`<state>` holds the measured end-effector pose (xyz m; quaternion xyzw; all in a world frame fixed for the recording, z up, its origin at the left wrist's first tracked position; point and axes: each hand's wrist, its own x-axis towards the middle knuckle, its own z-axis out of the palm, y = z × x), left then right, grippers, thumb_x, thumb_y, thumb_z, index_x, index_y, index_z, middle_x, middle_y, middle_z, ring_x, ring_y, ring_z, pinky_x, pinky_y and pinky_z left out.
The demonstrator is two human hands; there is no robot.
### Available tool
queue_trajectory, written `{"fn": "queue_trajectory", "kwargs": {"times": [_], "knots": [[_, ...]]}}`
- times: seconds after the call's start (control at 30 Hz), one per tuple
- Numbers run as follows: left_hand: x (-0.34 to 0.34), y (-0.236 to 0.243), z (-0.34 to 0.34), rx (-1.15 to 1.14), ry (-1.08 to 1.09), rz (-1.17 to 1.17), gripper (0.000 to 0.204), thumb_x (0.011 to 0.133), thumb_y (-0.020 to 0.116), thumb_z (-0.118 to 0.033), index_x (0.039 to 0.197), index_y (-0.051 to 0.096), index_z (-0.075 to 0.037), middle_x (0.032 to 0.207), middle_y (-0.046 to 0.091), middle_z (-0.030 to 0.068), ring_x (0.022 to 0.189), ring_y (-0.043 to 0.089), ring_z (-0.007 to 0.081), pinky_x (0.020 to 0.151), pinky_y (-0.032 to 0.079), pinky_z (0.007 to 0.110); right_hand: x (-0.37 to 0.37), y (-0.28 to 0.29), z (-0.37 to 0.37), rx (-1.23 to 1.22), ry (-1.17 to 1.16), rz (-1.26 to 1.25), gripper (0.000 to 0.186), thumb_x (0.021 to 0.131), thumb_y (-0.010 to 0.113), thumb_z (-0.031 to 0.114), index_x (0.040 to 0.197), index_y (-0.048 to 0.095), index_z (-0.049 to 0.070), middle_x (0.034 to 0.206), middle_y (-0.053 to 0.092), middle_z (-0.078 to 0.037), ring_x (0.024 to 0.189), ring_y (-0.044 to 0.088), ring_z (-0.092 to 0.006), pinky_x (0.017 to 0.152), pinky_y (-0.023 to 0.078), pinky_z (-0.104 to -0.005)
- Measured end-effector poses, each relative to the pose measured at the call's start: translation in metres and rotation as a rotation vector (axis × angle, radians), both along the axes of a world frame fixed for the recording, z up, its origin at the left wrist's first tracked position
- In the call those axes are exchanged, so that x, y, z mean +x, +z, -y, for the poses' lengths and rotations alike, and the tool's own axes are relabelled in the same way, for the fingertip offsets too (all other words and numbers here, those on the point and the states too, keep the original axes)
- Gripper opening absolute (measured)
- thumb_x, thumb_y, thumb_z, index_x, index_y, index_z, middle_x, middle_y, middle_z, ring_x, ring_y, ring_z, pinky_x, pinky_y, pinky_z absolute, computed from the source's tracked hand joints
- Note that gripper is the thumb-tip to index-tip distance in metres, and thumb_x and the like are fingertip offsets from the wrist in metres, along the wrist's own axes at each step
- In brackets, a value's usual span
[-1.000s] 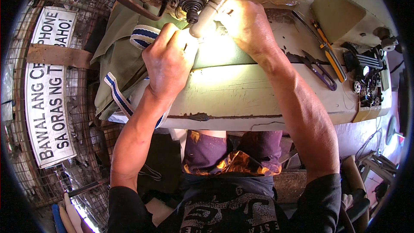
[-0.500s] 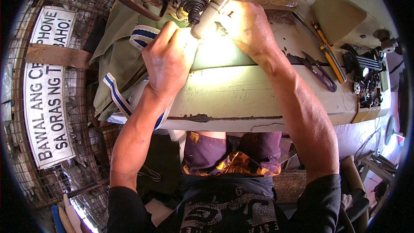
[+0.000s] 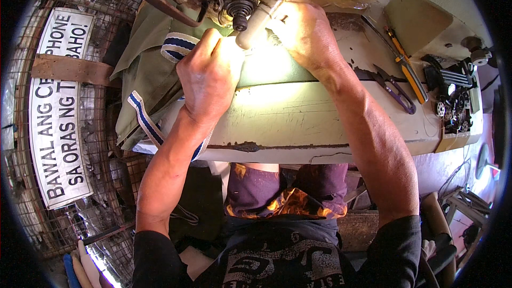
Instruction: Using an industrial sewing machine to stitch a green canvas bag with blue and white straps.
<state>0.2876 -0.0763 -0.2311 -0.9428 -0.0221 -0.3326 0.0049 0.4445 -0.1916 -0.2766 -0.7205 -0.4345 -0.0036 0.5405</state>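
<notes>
Under the sewing machine's head (image 3: 240, 10), my left hand (image 3: 210, 72) is closed at the left of the bright light. A blue-and-white striped webbing strap (image 3: 178, 45) runs into it, and another length hangs down beside my wrist. My right hand (image 3: 306, 32) is curled just across the glare, fingers bent; what they pinch is lost in the light and behind the lamp. Between the hands a pale tube-shaped lamp (image 3: 253, 29) points down, taped at its upper end. Green-grey fabric (image 3: 149, 58) lies bunched at the left, and some green material shows lit between my hands.
At the right of the machine table (image 3: 288, 117) lie purple-handled thread snips (image 3: 394, 88), a yellow-and-black handled tool (image 3: 410, 74) and a pile of small metal parts (image 3: 456, 109). A wire mesh (image 3: 106, 154) with a white sign (image 3: 56, 128) stands at the left.
</notes>
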Motion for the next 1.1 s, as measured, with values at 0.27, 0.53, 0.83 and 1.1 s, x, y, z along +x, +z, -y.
{"fn": "queue_trajectory", "kwargs": {"times": [0.27,0.53,0.83,1.1], "knots": [[0.0,0.002,0.001,0.057,0.066,0.001,0.015,0.075,0.071,-0.005,0.078,0.056,-0.005,0.078,0.053,0.0072,0.062,0.062,0.028,0.052,0.05,0.039,0.0,-0.001,0.0,-0.042,0.013,-0.073,0.015,0.085,0.066,0.011,0.096,0.068,0.001,0.09,0.068,-0.014,0.079,0.068,-0.0271,0.072,0.055,-0.0369],[0.004,0.002,0.002,0.089,0.076,-0.019,0.014,0.073,0.071,-0.004,0.079,0.058,-0.004,0.078,0.055,0.0087,0.065,0.063,0.0291,0.054,0.051,0.039,0.001,-0.001,-0.002,0.023,0.049,0.058,0.018,0.084,0.067,0.014,0.097,0.067,0.002,0.091,0.067,-0.011,0.081,0.067,-0.0256,0.073,0.054,-0.036],[0.007,0.0,0.0,0.09,0.087,-0.025,0.013,0.074,0.069,-0.003,0.085,0.062,-0.005,0.079,0.056,0.009,0.069,0.064,0.029,0.057,0.052,0.039,-0.01,-0.003,-0.017,0.142,0.223,-0.082,0.027,0.08,0.068,0.026,0.097,0.066,0.006,0.092,0.068,-0.013,0.084,0.064,-0.0306,0.075,0.053,-0.0408],[0.006,0.001,-0.002,0.083,0.091,-0.055,0.013,0.076,0.068,-0.004,0.087,0.063,-0.004,0.081,0.057,0.0087,0.071,0.063,0.0293,0.059,0.052,0.04,-0.005,-0.014,-0.027,-0.012,0.08,0.093,0.025,0.08,0.069,0.028,0.088,0.066,0.005,0.08,0.067,-0.011,0.073,0.064,-0.0254,0.069,0.052,-0.0389]]}}
